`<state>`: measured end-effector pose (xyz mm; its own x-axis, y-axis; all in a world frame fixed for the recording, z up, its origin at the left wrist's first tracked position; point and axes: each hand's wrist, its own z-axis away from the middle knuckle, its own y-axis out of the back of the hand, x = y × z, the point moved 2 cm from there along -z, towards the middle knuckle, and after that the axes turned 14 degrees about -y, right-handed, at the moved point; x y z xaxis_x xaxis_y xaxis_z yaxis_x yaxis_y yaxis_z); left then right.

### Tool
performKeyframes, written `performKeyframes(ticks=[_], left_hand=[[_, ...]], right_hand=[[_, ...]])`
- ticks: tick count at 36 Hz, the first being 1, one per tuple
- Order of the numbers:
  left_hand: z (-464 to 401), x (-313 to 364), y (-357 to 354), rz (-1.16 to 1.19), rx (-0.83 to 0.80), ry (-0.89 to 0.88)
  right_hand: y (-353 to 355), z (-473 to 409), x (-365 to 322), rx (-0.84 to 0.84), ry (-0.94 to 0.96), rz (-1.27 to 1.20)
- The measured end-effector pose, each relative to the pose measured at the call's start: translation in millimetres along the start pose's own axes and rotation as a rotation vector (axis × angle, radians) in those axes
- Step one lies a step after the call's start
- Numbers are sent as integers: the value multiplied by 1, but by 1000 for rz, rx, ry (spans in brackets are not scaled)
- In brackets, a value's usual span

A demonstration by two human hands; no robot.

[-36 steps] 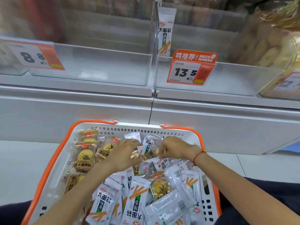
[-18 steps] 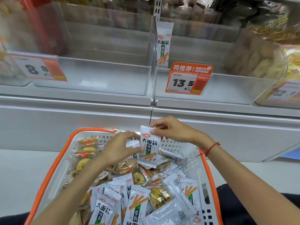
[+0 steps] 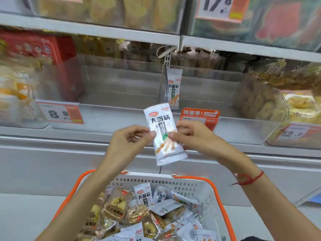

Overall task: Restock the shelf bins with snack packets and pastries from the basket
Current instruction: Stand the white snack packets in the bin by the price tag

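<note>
Both hands hold one white snack packet (image 3: 163, 134) upright in front of the shelf. My left hand (image 3: 129, 138) pinches its left edge, and my right hand (image 3: 189, 136) pinches its right edge. Below them sits a white basket with orange handles (image 3: 215, 192), filled with several white snack packets (image 3: 145, 195) and wrapped yellow pastries (image 3: 116, 206). Behind the held packet are two clear shelf bins: the left bin (image 3: 112, 117) looks bare, and in the right bin (image 3: 234, 124) one matching packet (image 3: 172, 87) stands against the divider.
Price tags hang on the bin fronts: 8.8 (image 3: 60, 113), an orange recommend tag (image 3: 199, 117) and 12.9 (image 3: 293, 133). Bins to the far left (image 3: 15, 94) and right (image 3: 278, 100) hold bagged pastries. A red box (image 3: 40, 47) and a higher shelf with goods lie above.
Both hands rose out of the basket with one white packet, up to the level of the bin fronts. The view tilted upward, showing the higher shelf.
</note>
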<state>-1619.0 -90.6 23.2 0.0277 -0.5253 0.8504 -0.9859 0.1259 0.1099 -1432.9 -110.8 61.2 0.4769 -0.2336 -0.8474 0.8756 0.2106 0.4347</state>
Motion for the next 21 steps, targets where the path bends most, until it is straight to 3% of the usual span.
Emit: performKeyframes(ticks=[4, 10, 16, 18, 21], left_hand=[[-26, 25, 4, -13, 91, -109], [-81, 32, 3, -257, 57, -175], [-133, 7, -29, -484, -196, -25], [-142, -5, -35, -450, -222, 31], [-145, -18, -37, -193, -211, 86]], right_hand=[[42, 10, -35, 54, -33, -39], [102, -5, -57, 68, -190, -55], [135, -66, -49, 292, -291, 134], [137, -88, -46, 325, -262, 245], [132, -118, -38, 309, -194, 350]])
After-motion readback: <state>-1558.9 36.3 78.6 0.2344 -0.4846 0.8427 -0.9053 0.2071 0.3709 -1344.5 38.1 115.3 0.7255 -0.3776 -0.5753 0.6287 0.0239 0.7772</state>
